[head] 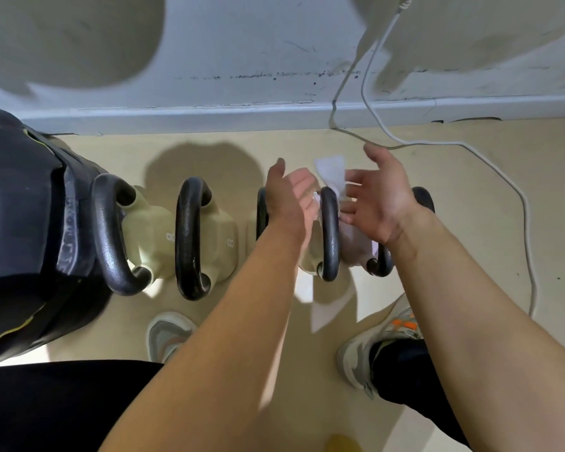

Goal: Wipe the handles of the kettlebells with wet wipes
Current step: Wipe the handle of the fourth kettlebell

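Note:
Several kettlebells with black handles stand in a row on the floor by the wall. Two pale yellow ones (146, 238) (222, 243) marked 8 are at the left. My forearm mostly hides a third handle (261, 212). Both hands are at the fourth handle (330, 236). A white wet wipe (330, 171) is draped over its far end. My left hand (291, 194) pinches the wipe's left end and my right hand (380, 197) touches its right side with loosely spread fingers. A fifth kettlebell (359, 247), pinkish, sits under my right wrist.
A large black padded object (20, 223) crowds the left side against the first kettlebell. A white cable (506, 181) hangs from the wall and runs across the floor on the right. My two shoes (167, 334) (369, 347) stand just before the row. The baseboard (242, 115) is close behind.

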{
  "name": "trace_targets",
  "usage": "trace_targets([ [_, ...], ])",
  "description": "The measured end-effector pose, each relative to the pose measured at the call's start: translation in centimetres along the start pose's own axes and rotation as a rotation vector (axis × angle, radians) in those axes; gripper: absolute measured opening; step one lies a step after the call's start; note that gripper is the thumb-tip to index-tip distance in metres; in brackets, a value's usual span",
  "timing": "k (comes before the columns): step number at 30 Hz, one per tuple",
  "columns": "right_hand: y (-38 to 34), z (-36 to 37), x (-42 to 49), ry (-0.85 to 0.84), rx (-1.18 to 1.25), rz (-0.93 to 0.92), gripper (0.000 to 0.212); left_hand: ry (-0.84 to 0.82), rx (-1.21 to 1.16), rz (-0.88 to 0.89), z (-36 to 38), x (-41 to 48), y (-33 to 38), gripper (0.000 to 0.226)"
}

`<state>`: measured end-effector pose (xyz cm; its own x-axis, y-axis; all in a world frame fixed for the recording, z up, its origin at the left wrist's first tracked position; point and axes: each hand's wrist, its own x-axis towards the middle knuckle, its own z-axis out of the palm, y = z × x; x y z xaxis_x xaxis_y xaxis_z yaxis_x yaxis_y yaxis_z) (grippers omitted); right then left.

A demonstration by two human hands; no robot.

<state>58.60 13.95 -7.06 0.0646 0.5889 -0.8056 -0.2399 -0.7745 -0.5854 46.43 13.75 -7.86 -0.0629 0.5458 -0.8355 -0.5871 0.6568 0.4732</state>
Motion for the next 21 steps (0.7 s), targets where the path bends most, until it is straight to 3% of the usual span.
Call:
trace_targets([
  [3,0.9,-1.0,-0.8,0.004,0.104,-0.120,0.055,0.019,-0.071,0.045,-0.5,0.0,0.1,0.046],
  [6,1.5,-0.6,-1.7,0.015,0.108,-0.170,0.059,0.086,0.076,0.064,-0.5,-0.2,0.2,0.040],
  [11,2.3,2.1,-2.1,0.018,-0.102,-0.270,0.037,0.005,0.329,-0.079,-1.3,-0.3,-1.2,0.058],
  [13,2.6,2.3,-2.4,-0.002,-0.155,-0.311,0.031,-0.007,0.401,-0.017,-1.5,-0.1,-1.6,0.044],
  [15,2.7,2.0,-2.4,0.041,-0.161,-0.337,0.042,0.043,0.432,0.120,-1.3,-0.5,-1.5,0.010],
  [17,2.8,1.7,-2.3,0.081,-0.124,-0.373,0.054,0.126,0.431,0.256,-1.3,-0.2,-1.8,0.021],
  [21,3.6,1.4,-1.8,0.124,-0.178,-0.362,0.039,0.140,0.517,0.421,-0.9,0.1,-1.7,0.026],
])
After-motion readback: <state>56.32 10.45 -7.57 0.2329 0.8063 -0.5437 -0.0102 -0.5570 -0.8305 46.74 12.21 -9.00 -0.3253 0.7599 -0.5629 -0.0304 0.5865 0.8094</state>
